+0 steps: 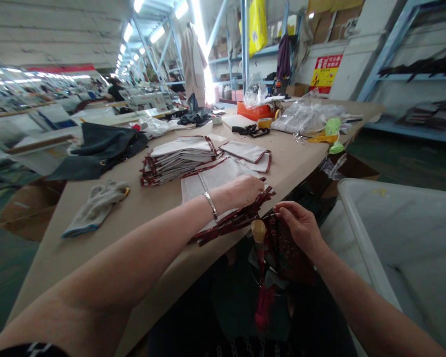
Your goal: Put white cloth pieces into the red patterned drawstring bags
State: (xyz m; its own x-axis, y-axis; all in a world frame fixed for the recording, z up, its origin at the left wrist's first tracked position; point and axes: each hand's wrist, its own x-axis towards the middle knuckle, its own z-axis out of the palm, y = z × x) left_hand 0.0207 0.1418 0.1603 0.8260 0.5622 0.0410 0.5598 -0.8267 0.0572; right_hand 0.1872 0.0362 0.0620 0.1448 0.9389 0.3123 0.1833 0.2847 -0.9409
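On the brown table (144,201) under bright lights (157,34), your left hand (247,191) touches white cloths (223,173); I can't tell its grip. Your right hand (299,225) pinches dark red cloth (290,258) past the edge, near a white bin (412,223).

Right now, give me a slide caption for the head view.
Left hand at red-edged cloths on a table, right hand pinching dark red fabric.

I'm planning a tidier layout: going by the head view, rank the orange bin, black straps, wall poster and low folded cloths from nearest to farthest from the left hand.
From the left hand:
1. Low folded cloths, just beyond it.
2. Black straps, farther ahead.
3. Orange bin, behind the straps.
4. Wall poster, far back, to the right.
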